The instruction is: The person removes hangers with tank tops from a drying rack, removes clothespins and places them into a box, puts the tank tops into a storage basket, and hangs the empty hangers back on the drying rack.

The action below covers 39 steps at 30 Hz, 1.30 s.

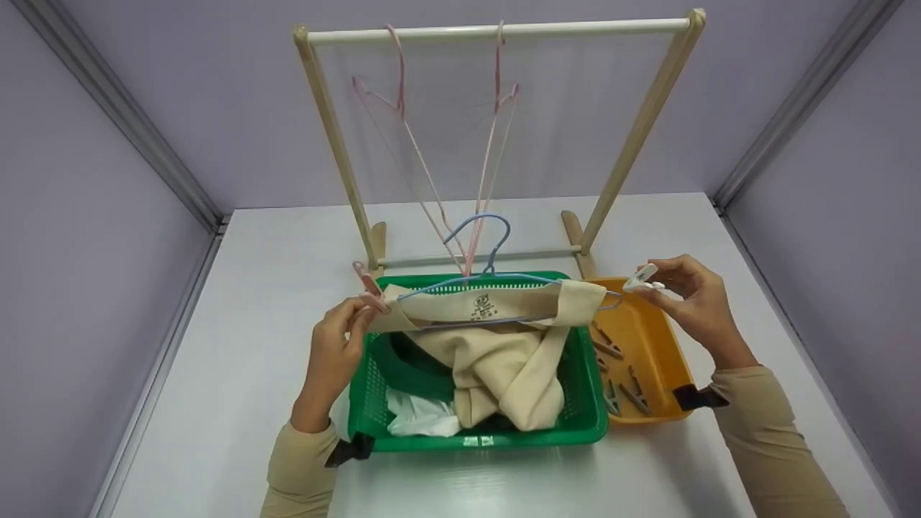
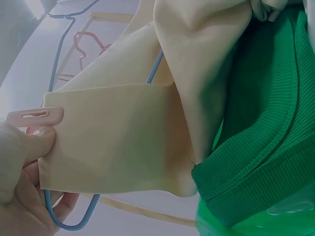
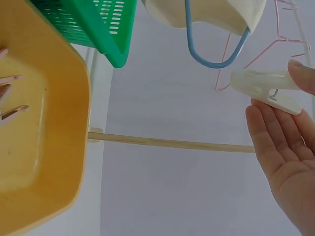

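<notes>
A beige garment (image 1: 504, 360) with a wide band and a dark print hangs folded over a blue hanger (image 1: 496, 248), its lower part drooping into the green basket. My left hand (image 1: 337, 345) pinches the band's left end, with the thumb in front and the fingers behind, at the hanger's looped end. A pink clothespin (image 2: 37, 117) sits on that edge just above my thumb. Out to the right, my right hand (image 1: 694, 298) holds a white clothespin (image 3: 266, 91) between thumb and fingers, apart from the band. The hanger's right loop (image 3: 216, 64) sticks out past the cloth.
The green basket (image 1: 478, 440) holds green and white cloth (image 1: 421, 416). Beside it, a yellow bin (image 1: 658, 345) contains several clothespins (image 1: 633, 396). Behind stands a wooden rack with a white bar (image 1: 575, 29), where two pink hangers (image 1: 498, 72) hang.
</notes>
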{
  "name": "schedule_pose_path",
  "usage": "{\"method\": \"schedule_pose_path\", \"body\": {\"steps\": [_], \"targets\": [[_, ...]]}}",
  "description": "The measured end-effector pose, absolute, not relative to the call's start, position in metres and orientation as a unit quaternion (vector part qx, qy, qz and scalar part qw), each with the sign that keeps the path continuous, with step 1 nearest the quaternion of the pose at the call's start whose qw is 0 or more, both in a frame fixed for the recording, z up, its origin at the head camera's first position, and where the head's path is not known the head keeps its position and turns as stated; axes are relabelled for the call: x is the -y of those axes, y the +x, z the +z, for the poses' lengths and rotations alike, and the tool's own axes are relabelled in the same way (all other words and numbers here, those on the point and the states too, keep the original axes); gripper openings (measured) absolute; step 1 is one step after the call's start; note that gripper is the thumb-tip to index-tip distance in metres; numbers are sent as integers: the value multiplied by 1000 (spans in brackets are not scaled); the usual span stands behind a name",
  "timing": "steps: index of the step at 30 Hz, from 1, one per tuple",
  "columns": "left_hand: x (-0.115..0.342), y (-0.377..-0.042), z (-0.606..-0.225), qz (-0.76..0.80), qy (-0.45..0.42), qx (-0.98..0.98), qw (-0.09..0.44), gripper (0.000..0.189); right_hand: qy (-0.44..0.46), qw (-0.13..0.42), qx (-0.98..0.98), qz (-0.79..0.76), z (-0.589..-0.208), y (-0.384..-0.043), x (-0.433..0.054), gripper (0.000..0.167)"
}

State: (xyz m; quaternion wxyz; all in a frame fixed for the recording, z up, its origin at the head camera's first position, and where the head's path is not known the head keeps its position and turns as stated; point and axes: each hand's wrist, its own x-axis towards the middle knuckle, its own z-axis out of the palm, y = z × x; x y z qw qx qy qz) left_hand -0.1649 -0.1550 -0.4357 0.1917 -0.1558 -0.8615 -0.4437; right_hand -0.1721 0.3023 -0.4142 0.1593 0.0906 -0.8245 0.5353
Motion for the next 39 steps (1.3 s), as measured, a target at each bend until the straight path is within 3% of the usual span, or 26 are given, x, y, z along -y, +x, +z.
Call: {"method": "schedule_pose_path", "body": {"steps": [21,29,39], "targets": [[153,-166,-436,-456,-163,853,196,12,-70,48,913,398,-466,-198,-320,48],[152,-166,-435,-464,-158,852,187,14,-55,-30,944,323,-484,-215,-324,48],[150,-165,-433,-470,-157,850,181,14,-44,-100,957,268,-507,-230,-326,37]]}}
